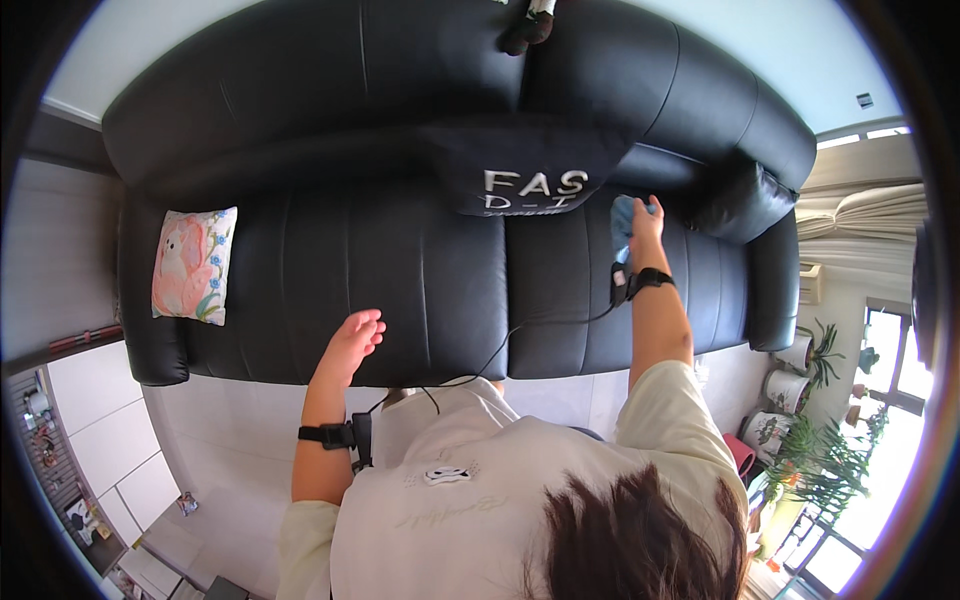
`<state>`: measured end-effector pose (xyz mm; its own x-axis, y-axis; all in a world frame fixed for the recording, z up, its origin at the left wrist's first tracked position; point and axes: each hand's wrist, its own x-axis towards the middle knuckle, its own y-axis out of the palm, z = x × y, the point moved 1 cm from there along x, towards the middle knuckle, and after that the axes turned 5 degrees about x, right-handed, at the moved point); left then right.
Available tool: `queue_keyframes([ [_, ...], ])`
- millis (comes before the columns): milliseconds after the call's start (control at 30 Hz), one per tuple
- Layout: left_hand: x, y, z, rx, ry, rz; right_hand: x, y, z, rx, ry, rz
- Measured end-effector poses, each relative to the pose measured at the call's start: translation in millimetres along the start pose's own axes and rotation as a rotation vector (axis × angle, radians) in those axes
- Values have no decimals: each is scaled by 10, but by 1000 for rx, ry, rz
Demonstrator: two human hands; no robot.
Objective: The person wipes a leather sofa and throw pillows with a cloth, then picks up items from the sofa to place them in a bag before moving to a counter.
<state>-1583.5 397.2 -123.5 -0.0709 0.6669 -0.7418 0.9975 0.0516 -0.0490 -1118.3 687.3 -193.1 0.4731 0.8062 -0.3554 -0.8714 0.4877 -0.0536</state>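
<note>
A black leather sofa (pixel 400 290) stretches across the view in front of me. My right hand (pixel 646 222) grips a blue cloth (pixel 622 225) over the seat's right part, with the cloth against or just above the leather; which one I cannot tell. Over the front of the seat, left of the middle, my left hand (pixel 357 338) hangs with its fingers loosely bent and nothing in them. A dark cloth or cushion with white lettering (pixel 530 165) lies against the backrest, left of my right hand.
A pink and white patterned pillow (pixel 195 266) rests at the sofa's left end, and a black cushion (pixel 745 203) at its right end. A black cable (pixel 540 322) runs between my wrist straps. Potted plants (pixel 825 455) stand by the window. White cabinets (pixel 105 410) are at the left.
</note>
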Motion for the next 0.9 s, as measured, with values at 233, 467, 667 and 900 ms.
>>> queue_keyframes([
  [233, -230, -151, 287, -226, -105, -279, -504, 901, 353, -874, -513, 596],
  [467, -361, -46, 359, -353, -151, -322, -561, 1261, 120, -1030, -737, 836],
  [667, -350, -207, 472, -334, -154, -332, -528, 1127, -60, -918, -516, 478],
  [900, -306, -522, 652, -302, -182, -364, -571, 1169, -338, -613, -588, 418],
])
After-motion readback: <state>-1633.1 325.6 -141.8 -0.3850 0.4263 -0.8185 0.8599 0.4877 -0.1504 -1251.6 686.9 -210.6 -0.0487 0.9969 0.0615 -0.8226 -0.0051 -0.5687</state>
